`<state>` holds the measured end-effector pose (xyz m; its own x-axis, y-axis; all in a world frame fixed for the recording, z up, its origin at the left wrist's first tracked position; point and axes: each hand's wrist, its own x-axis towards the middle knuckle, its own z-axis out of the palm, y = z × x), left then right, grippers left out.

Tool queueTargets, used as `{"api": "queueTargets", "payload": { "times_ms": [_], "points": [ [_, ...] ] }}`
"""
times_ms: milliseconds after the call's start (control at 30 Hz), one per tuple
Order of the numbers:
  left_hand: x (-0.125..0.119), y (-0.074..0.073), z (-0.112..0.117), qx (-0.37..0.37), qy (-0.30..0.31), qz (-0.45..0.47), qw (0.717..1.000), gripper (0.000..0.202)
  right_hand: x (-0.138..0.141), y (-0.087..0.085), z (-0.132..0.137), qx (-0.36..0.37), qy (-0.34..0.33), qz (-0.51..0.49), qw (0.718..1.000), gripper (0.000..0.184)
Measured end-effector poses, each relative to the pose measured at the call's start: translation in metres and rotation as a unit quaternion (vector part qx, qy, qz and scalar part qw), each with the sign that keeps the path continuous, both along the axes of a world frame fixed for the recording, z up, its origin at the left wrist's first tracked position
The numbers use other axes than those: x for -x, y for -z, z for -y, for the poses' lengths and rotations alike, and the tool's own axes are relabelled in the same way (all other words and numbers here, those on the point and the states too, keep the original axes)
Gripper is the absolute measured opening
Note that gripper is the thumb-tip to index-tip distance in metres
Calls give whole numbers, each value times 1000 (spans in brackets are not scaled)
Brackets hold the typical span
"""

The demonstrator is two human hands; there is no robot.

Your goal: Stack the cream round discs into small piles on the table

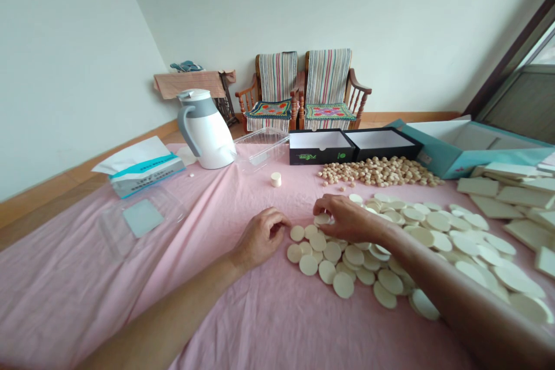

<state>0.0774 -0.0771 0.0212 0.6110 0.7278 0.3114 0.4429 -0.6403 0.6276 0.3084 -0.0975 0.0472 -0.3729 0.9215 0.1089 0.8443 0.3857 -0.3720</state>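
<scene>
My right hand (347, 218) pinches a pale round disc (322, 219) at the left part of a spread of similar cream discs (343, 285), flat and wood-like. Just left of that spread, my left hand (263, 238) hovers low over the cloth with its fingers curled in. Its fingertips come close to the leftmost discs, and whatever they may hold is hidden. A short stack of small round pieces (276, 179) stands on the cloth beyond my hands.
On the pink cloth (208, 277) are many small beige beads (381, 171), black boxes (321, 154), a light-blue box (455, 167), square slabs (477, 186), a clear plastic tray (262, 141), a white jug (210, 136), a tissue pack (147, 176) and a clear lid (171, 202). Two chairs stand behind.
</scene>
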Motion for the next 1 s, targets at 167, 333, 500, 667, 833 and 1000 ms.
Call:
{"api": "queueTargets", "payload": {
  "times_ms": [167, 333, 500, 667, 833, 1000],
  "points": [
    [1, 1, 1, -2, 1, -4, 1000, 27, -4, 10, -14, -53, 39, -23, 998, 19],
    [1, 1, 0, -4, 6, 4, 1000, 26, -13, 2, -17, -65, 92, -57, 992, 16],
    [1, 2, 1, -4, 7, 11, 1000, 25, -7, 1, -14, -85, 117, -38, 989, 9],
    [1, 0, 2, -5, 6, 7, 1000, 26, 6, 11, -11, -64, 97, 21, 993, 13],
    [1, -1, 2, -5, 6, 0, 1000, 27, 7, 15, -12, -40, 100, 50, 993, 18],
    [1, 0, 1, -9, 10, -2, 1000, 27, 5, 14, -10, -27, 88, 26, 995, 18]
  ]
}}
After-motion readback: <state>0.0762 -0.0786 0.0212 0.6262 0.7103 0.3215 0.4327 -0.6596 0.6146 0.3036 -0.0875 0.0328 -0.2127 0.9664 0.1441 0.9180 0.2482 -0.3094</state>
